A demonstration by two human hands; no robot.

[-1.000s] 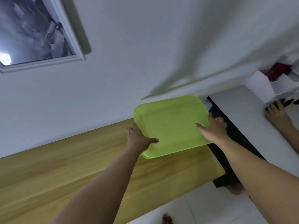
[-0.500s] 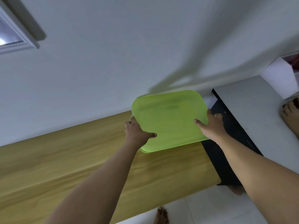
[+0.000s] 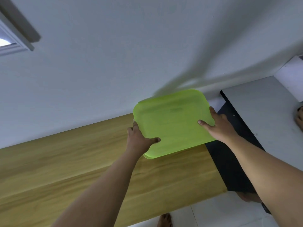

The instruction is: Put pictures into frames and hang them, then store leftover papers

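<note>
I hold the flat green plastic piece [image 3: 173, 125] by its two short sides; whether it is a lid or a shallow tray I cannot tell. My left hand [image 3: 139, 140] grips the near left corner, thumb laid across the top face and fingers curled out of sight beneath; my right hand [image 3: 219, 126] clamps the right edge the same way, thumb on top. I judge that two hands on opposite sides keep so broad and thin a sheet level and stop it bending. It sits above the far end of the wooden top [image 3: 82, 169], close to the white wall [image 3: 114, 63] and just beside the black panel [image 3: 229, 161]; whether it touches the wood I cannot tell. A white picture frame [image 3: 14, 43] hangs on the wall at upper left, so I take this to be the storing of leftover papers; no papers are visible.
</note>
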